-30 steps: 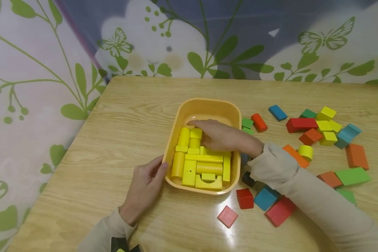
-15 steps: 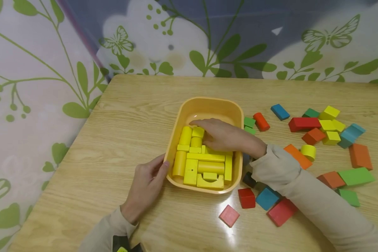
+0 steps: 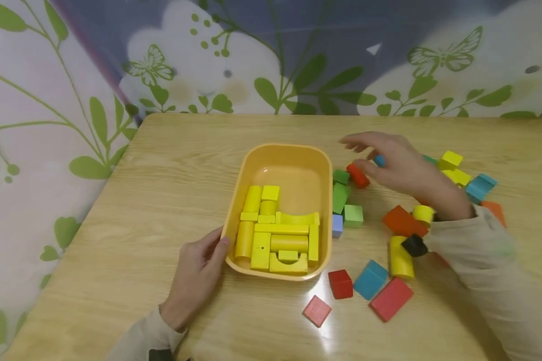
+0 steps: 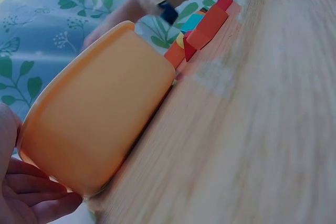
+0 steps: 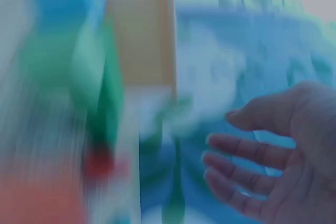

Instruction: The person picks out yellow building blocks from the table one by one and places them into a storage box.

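Observation:
An orange-yellow plastic bin [image 3: 293, 170] stands on the table, its lower part filled with closely fitted yellow blocks [image 3: 281, 229]. My left hand [image 3: 194, 281] holds the bin by its left side, thumb at the rim. In the left wrist view, the fingers [image 4: 37, 192] lie against the bin's outer wall near its base. Over the blocks right of the bin, my right hand [image 3: 397, 163] is raised with nothing in it, fingers spread and loosely bent. Near it are a red cylinder [image 3: 359, 175] and a partly covered blue block [image 3: 379, 160].
Green blocks [image 3: 340, 197] and a pale blue block [image 3: 337, 225] lie along the bin's right side. Farther right are loose coloured blocks, some behind my right sleeve. A red cube [image 3: 341, 284] and a pink block [image 3: 317, 311] lie in front. A patterned wall [image 3: 235, 60] borders the table's back.
My right hand has lifted out of the bin and moved right, above the loose blocks. The left hand keeps its hold on the bin. The head view has shifted slightly.

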